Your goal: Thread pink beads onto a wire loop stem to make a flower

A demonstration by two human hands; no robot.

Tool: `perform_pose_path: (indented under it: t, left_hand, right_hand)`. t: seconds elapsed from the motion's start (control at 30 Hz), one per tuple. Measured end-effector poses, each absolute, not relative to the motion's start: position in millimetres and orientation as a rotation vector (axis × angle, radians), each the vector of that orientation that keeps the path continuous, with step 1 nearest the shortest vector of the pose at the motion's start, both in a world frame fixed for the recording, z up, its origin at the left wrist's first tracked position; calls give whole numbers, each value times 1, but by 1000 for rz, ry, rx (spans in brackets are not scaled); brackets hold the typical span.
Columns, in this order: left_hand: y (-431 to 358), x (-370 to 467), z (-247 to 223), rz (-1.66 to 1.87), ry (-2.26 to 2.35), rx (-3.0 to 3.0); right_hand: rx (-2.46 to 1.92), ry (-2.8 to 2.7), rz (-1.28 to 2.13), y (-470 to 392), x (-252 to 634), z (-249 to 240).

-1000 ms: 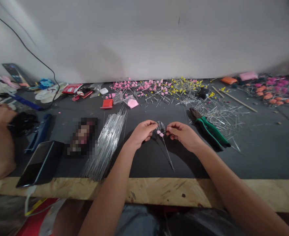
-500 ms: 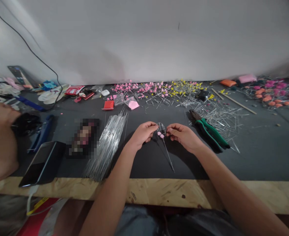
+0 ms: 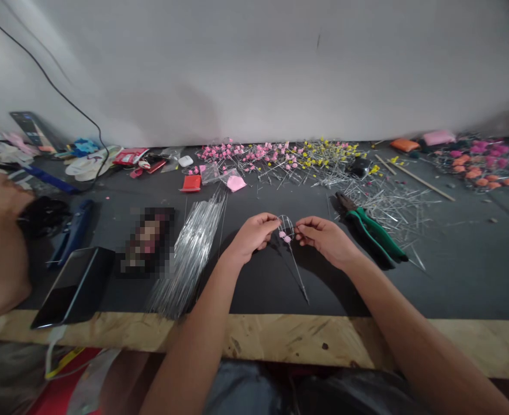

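Between my hands is a thin wire piece [image 3: 297, 267] with a looped, cage-like top and a long twisted stem slanting down toward the table edge. Two small pink blobs [image 3: 285, 237] sit at the base of its loops. My left hand [image 3: 254, 235] pinches the left side of the loops between thumb and fingertips. At the right side of the loops, my right hand [image 3: 323, 237] pinches the wire with thumb and forefinger. The green-handled pliers [image 3: 373, 233] lie to the right of my right hand.
A bundle of straight wires [image 3: 191, 253] lies left of my left arm. Behind my hands are pink-tipped wires [image 3: 249, 153], yellow-tipped wires [image 3: 330, 153] and loose wire pieces [image 3: 392, 202]. A phone [image 3: 70, 288] rests near the front edge. Another person's hand [image 3: 3, 199] is at far left.
The view has shifted very slightly, and my hands with the wire piece appear a little further right. Both hands keep the same pinch on the loops.
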State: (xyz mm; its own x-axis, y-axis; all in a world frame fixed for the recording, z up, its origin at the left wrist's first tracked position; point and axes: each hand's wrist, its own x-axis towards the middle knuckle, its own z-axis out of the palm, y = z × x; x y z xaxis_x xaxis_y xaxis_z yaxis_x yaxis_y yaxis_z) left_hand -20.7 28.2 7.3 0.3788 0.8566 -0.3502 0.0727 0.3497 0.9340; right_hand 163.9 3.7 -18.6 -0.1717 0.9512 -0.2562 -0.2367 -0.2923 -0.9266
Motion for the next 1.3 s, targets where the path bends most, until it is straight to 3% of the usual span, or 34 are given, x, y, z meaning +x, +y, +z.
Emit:
perform_pose_path:
  t: [1.3]
  left_hand:
    - [26,-19,15,648,1069,1113]
  right_hand:
    - [-1284,-1246,1554,2,158,-10]
